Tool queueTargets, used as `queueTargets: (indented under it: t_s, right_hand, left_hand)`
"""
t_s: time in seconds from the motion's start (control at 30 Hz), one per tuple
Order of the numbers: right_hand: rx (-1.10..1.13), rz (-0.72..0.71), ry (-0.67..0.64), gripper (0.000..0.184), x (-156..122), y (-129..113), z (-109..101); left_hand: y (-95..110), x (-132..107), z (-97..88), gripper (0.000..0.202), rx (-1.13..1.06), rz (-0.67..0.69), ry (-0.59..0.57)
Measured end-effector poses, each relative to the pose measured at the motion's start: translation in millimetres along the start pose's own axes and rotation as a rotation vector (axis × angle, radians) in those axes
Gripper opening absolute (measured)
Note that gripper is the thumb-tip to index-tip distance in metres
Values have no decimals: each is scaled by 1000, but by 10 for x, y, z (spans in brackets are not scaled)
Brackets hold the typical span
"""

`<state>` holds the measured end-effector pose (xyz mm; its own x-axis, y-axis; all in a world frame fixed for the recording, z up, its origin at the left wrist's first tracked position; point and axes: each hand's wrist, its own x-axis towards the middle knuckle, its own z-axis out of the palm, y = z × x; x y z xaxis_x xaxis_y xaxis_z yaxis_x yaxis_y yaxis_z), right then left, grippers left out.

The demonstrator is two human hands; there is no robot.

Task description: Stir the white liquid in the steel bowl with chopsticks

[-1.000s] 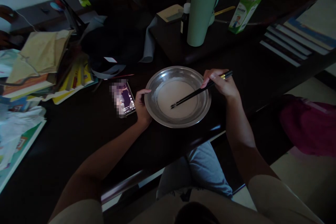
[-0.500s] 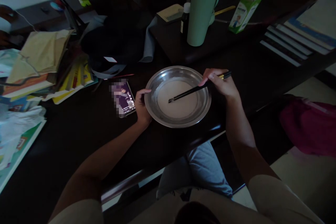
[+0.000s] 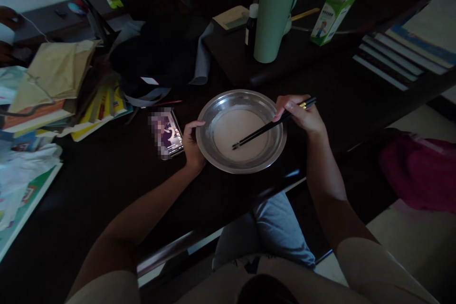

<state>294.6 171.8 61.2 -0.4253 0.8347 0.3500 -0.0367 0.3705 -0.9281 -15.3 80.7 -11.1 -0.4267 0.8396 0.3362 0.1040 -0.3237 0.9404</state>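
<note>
A round metal bowl [image 3: 213, 149] sits on the dark table [image 3: 107, 185] and holds a pale, whitish liquid [image 3: 231, 126]. My right hand [image 3: 301, 115] is closed on a pair of black chopsticks [image 3: 270, 126] at the bowl's right rim. Their tips dip into the liquid near the bowl's middle. My left hand [image 3: 192, 145] curls against the bowl's left rim, thumb on the edge. A lit phone [image 3: 166, 133] lies just left of that hand.
Behind the bowl stand a tall pale green cylinder [image 3: 274, 9], a small dark bottle [image 3: 251, 26] and a green-white carton [image 3: 333, 12]. Books [image 3: 402, 52] are stacked at right, papers and books [image 3: 57, 90] at left. Dark cloth [image 3: 160, 57] lies behind the phone.
The chopstick tips swung up and left in the liquid, then back down toward the bowl's middle. My left hand stayed on the rim.
</note>
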Motion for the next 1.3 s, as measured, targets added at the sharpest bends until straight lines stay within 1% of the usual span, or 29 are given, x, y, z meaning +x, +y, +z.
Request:
queueTargets:
  t_s: [0.07, 0.13, 0.2, 0.23, 0.3, 0.43, 0.5, 0.57, 0.7, 0.77, 0.83, 0.97, 1.03, 1.1, 1.17, 1.23, 1.3]
  right_hand:
    - [-37, 2, 60, 47, 8, -3, -2]
    - [-60, 9, 165, 49, 17, 7, -15]
    - [-53, 12, 261, 52, 22, 20, -31]
    - [-40, 12, 287, 54, 21, 25, -37]
    - [-13, 12, 273, 57, 15, 30, -42]
    - [-13, 20, 46, 55, 6, 22, -23]
    - [-43, 11, -1, 53, 11, 19, -11]
    - [-64, 4, 48, 51, 19, 21, -6]
    - [-51, 10, 253, 52, 27, 41, -31]
    - [-26, -3, 303, 54, 22, 48, -45]
    - [3, -21, 266, 54, 13, 46, -49]
    - [2, -5, 65, 49, 3, 27, -26]
    - [-32, 8, 32, 48, 9, 26, -19]
    - [-66, 9, 73, 48, 18, 33, -24]
    - [-75, 0, 169, 49, 24, 43, -39]
    - [-56, -5, 259, 51, 23, 53, -57]
    - [-20, -11, 298, 54, 15, 57, -67]
  left_hand:
    - [0, -1, 4, 28, 0, -7, 4]
    - [-5, -2, 4, 29, 4, -13, 8]
    - [-16, -3, 1, 29, 5, -18, 15]
    - [-23, -3, -2, 29, 8, -22, 19]
    - [-35, -3, -8, 29, 12, -33, 17]
    - [-41, -1, -9, 32, 8, -34, 6]
    - [-38, -1, -5, 31, 15, -16, 18]
    - [-36, 0, -3, 30, 29, 0, 29]
    - [-42, -2, -13, 28, 47, -3, 14]
    - [-45, -3, -21, 26, 45, -8, 9]
    - [-44, -3, -28, 26, 41, -4, 5]
    - [-32, 2, -26, 27, 35, -1, 0]
    - [-23, 3, -17, 27, 24, -3, 1]
    - [-14, 3, -8, 26, 9, -9, 2]
    - [-6, 0, -2, 27, 4, -16, 9]
    - [-2, -2, 0, 28, 3, -20, 12]
    - [-3, -4, -1, 29, 1, -17, 14]
